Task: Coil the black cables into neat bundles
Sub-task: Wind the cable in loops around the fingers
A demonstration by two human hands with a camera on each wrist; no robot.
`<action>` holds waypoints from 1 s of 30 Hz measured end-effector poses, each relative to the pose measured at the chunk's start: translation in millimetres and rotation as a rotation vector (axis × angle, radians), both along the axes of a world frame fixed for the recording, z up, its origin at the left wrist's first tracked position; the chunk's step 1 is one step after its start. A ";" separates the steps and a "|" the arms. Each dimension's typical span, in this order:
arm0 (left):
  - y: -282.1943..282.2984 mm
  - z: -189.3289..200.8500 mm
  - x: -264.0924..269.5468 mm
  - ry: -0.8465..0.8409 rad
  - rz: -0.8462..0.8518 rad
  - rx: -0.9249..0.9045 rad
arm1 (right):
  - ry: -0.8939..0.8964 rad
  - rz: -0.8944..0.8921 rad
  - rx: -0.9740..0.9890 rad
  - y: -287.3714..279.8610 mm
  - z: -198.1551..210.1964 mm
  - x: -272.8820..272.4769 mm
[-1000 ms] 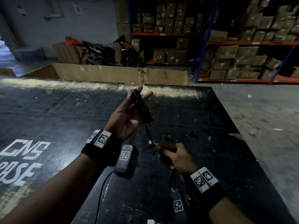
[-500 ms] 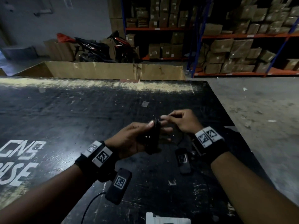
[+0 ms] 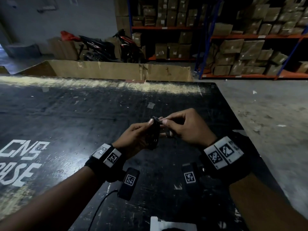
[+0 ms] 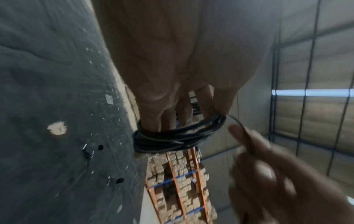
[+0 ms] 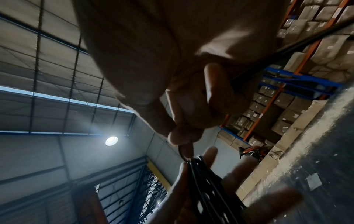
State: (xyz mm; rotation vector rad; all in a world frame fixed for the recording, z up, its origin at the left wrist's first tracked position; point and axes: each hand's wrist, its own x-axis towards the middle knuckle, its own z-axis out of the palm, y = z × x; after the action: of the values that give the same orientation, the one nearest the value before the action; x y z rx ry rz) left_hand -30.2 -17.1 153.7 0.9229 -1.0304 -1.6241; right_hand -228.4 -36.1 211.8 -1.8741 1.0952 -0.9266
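Over the black table (image 3: 70, 117), both forearms reach forward and meet just above its near right part. The left hand (image 3: 133, 139) is turned thumb-up, its fingers (image 4: 168, 119) straight and a little apart, with the black cable (image 4: 178, 136) wound in several loops around them — thumb tip against the top of the coil. The right hand (image 3: 186, 129) sits just right of the coil, knuckles up, thumb and forefinger pinching the cable's loose end (image 5: 184, 157) at the coil's top edge; its other fingers are curled.
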 end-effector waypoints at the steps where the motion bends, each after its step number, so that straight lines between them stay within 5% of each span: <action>1: -2.7 -1.0 3.0 0.024 0.032 0.009 | -0.050 -0.008 -0.016 5.3 -5.7 -1.2; 5: -11.1 4.0 11.5 0.104 0.079 0.029 | -0.242 0.013 0.043 26.3 -37.3 -0.8; 11: -18.5 24.0 25.2 0.336 0.079 -0.006 | -0.381 0.037 0.401 27.7 -99.4 -4.6; 21: 4.9 29.2 14.6 0.508 -0.269 -0.006 | -0.303 0.118 0.585 -13.5 -128.2 -23.6; 26: 19.0 5.8 6.3 0.252 -0.490 0.081 | 0.011 0.082 0.302 -46.9 -99.1 -31.2; 30: 24.2 -21.3 -3.0 -0.124 -0.388 0.115 | 0.257 0.200 0.143 -57.8 -59.3 -27.2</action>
State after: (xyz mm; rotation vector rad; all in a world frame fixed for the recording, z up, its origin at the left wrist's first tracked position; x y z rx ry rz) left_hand -33.2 7.0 132.4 0.9513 -1.2714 -1.9823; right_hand -255.6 -94.0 152.5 -1.9771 1.0681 -0.4914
